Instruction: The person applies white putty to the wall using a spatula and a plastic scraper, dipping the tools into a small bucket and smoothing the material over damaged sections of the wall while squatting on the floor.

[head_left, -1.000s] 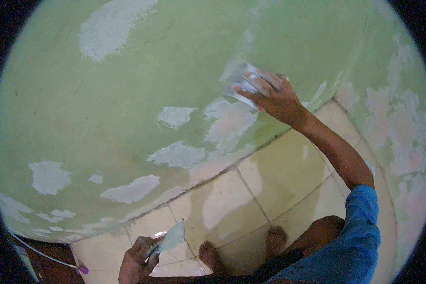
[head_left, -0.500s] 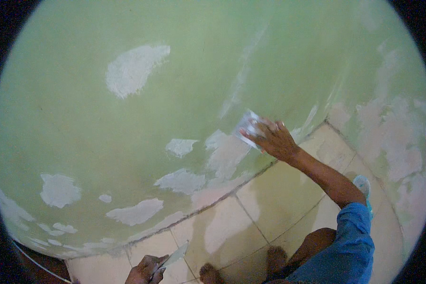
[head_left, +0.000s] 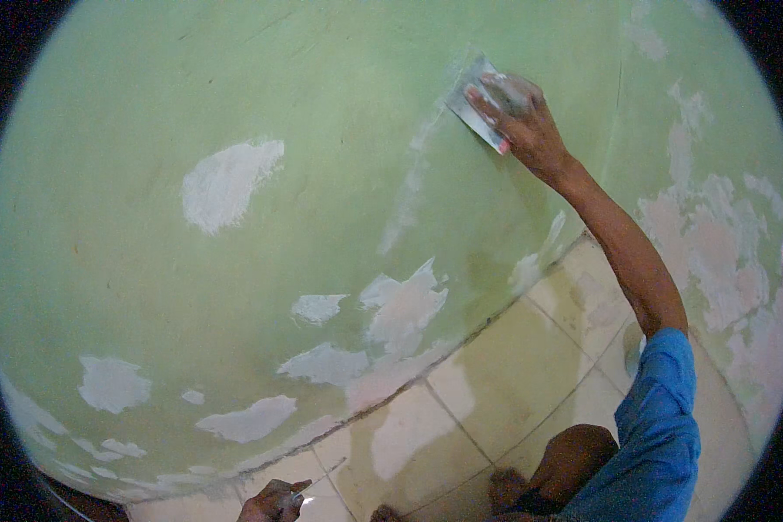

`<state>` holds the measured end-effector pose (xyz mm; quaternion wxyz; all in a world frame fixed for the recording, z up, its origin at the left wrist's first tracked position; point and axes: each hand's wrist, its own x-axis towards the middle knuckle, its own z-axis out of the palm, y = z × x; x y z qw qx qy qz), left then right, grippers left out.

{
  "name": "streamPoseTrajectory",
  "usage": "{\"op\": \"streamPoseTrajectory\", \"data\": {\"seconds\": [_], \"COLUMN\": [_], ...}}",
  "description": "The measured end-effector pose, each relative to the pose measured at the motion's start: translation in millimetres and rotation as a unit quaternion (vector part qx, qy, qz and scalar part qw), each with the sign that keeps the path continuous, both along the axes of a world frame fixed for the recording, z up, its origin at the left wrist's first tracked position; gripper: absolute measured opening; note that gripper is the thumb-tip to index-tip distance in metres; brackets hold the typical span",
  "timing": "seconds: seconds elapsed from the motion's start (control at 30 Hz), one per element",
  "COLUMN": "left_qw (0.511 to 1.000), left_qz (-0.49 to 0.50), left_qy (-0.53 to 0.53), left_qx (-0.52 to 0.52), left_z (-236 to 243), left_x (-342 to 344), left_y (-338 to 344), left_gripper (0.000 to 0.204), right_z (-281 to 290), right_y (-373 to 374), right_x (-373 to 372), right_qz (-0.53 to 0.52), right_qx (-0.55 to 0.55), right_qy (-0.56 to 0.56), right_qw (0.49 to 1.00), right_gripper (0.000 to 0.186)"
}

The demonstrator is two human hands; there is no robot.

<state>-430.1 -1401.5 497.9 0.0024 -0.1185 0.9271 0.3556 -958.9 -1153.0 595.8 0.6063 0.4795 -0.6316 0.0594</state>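
My right hand (head_left: 531,126) presses a flat, rectangular putty scraper (head_left: 477,106) against the green wall (head_left: 339,87), fingers spread over its back. The scraper sits at the upper end of a thin white filler streak (head_left: 404,196). Low at the bottom edge, my left hand (head_left: 270,503) is closed round a putty knife (head_left: 324,476), held away from the wall. The knife's blade shows nearly edge-on, and most of its handle is hidden by the fingers.
White filler patches (head_left: 230,187) are scattered over the wall, many near its foot. Pale floor tiles (head_left: 522,374) meet the wall along a dark joint. At the right, another wall face (head_left: 713,252) carries large patches. My knee (head_left: 578,457) and feet are below.
My right hand has moved the scraper up the wall along the thin streak. My left hand stays low, its knife now turned more edge-on. The view has shifted slightly.
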Motion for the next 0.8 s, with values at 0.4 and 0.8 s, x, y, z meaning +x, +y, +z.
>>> {"op": "streamPoseTrajectory", "data": {"seconds": [0.4,0.8], "left_qw": [0.987,0.919], "left_qz": [0.128,0.051], "left_qy": [-0.094,-0.046], "left_qx": [0.034,0.388], "left_z": [-25,-12], "left_x": [24,-131], "left_y": [-25,13], "left_gripper": [0.018,0.023], "right_z": [-29,-174], "right_y": [-24,0], "right_x": [31,205], "right_qz": [0.007,0.275], "right_qx": [-0.045,-0.043], "right_qy": [-0.114,-0.703], "right_qw": [0.992,0.655], "right_gripper": [0.057,0.034]}}
